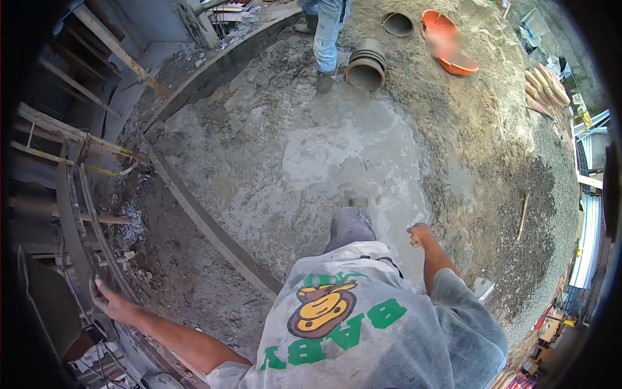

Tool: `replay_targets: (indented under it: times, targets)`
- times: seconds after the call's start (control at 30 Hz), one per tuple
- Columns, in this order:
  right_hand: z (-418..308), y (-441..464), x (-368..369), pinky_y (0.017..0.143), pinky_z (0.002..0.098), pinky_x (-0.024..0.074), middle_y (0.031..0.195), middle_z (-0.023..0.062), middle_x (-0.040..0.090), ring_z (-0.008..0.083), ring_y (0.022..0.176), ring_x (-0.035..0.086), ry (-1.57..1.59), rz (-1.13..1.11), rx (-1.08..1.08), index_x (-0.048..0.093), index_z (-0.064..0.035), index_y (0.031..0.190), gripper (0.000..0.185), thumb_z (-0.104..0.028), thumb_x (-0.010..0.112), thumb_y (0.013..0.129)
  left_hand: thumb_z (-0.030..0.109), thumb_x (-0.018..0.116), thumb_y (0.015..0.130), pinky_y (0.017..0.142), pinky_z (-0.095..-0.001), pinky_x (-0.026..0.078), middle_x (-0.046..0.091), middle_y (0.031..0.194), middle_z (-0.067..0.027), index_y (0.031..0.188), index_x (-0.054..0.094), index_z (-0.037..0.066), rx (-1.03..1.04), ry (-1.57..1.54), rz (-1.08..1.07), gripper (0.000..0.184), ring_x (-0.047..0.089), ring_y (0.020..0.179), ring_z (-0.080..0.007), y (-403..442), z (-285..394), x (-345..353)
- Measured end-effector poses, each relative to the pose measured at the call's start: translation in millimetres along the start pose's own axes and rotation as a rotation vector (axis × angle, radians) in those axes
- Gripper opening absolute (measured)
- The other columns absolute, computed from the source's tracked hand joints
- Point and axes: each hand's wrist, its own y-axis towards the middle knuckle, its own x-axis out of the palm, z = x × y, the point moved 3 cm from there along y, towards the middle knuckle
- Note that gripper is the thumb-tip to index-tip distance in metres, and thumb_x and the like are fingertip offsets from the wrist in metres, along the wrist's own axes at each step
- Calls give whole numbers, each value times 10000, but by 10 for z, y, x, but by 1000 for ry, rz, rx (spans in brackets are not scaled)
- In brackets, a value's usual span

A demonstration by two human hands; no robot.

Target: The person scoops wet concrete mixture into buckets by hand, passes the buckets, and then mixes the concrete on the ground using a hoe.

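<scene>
Right hand: fingers curled inward, no held item visible; wet cement to its left and ahead, long axis running away from the body. Left hand: beside a long strip; finger spread and contact, cannot tell. Right of the right hand: stick, lying lengthwise. Farther ahead: stacked buckets, on their side; sand. Condition, judged: cement wetted and spread, sand seemingly left unblended.

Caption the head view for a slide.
Left hand held out wide, right hand near wet grey mix, stacked buckets and another person's legs beyond.
</scene>
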Motion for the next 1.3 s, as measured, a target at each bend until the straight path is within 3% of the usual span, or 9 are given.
replay_targets:
  times: [0.1, 0.27, 0.37, 0.47, 0.57, 0.67, 0.77, 0.93, 1.3]
  targets:
    - [-654, 473, -279, 416, 348, 478, 661, 159, 584, 220, 470, 586, -205, 63, -126, 575, 57, 813, 200, -110, 522, 717, 222, 583, 900, 837, -294, 479, 574, 1067, -109, 1150, 536, -8, -497, -53, -416, 343, 568, 943, -172, -1210, -498, 918]
    - [-2106, 2126, -654, 657, 404, 540, 857, 237, 638, 337, 728, 661, -789, -38, -284, 612, 23, 986, 323, -178, 564, 736, 212, 562, 911, 762, -285, 499, 594, 913, -74, 1045, 568, -10, -724, 6, -772, 259, 579, 820, -148, -3021, -943, 2087]
    - [-3218, 3186, -670, 828, 387, 497, 960, 264, 626, 371, 905, 622, -808, 281, -547, 602, 15, 1042, 390, -207, 562, 724, 203, 554, 911, 707, -278, 502, 604, 836, -69, 1006, 576, -9, -820, 53, -970, 233, 581, 777, -136, -4015, -802, 2897]
    - [-4563, 3984, -502, 825, 446, 483, 990, 270, 606, 399, 919, 600, -668, 384, -725, 537, 5, 1092, 387, -158, 527, 741, 243, 581, 887, 686, -277, 468, 634, 788, -76, 1058, 577, -30, -753, 351, -1516, 322, 585, 737, -146, -4795, -567, 3810]
    - [-5758, 4810, -320, 797, 470, 478, 1030, 259, 562, 422, 909, 565, -583, 506, -973, 507, 2, 1045, 322, -79, 500, 733, 260, 589, 880, 685, -276, 456, 642, 807, -93, 1073, 573, -42, -857, 360, -1710, 359, 585, 736, -147, -5413, -861, 4400]
    - [-6697, 5316, -154, 871, 455, 441, 1164, 192, 501, 371, 1078, 495, -594, 709, -1270, 448, -60, 1237, 486, -76, 508, 754, 264, 586, 877, 691, -280, 460, 645, 804, -87, 1059, 587, -34, -1023, 321, -1340, 349, 586, 738, -138, -5735, -821, 4836]
    - [-7072, 5593, -42, 865, 444, 432, 1120, 183, 510, 333, 1078, 500, -737, 845, -1196, 418, -96, 1300, 520, -87, 505, 787, 272, 579, 878, 696, -288, 462, 646, 801, -88, 1055, 594, -28, -1121, 447, -1371, 348, 590, 742, -143, -5995, -965, 4745]
    - [-7018, 5660, -53, 776, 426, 461, 949, 107, 590, 290, 889, 602, -994, 808, -1056, 494, -139, 1059, 195, -200, 456, 878, 270, 575, 886, 702, -278, 473, 647, 804, -99, 1020, 603, -30, -1105, 544, -1384, 330, 597, 749, -146, -6044, -973, 4623]
    - [-6406, 3807, 405, 690, 475, 489, 820, 220, 627, 400, 767, 618, -970, 280, -1245, 621, -50, 922, 243, -211, 605, 740, 364, 582, 866, 769, -294, 452, 643, 876, -86, 1077, 602, 12, -1117, 452, -1194, 411, 592, 823, -171, -6078, -189, 4895]
